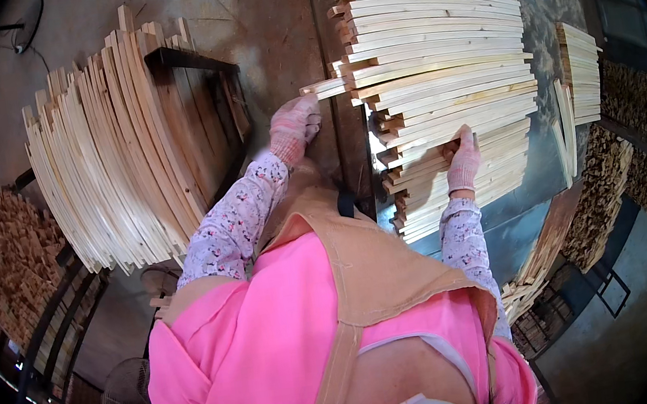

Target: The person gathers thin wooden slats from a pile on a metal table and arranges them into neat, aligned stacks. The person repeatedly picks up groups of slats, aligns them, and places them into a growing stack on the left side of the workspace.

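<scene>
No packages, labels, signs or screens are showing anywhere in the frame.
</scene>
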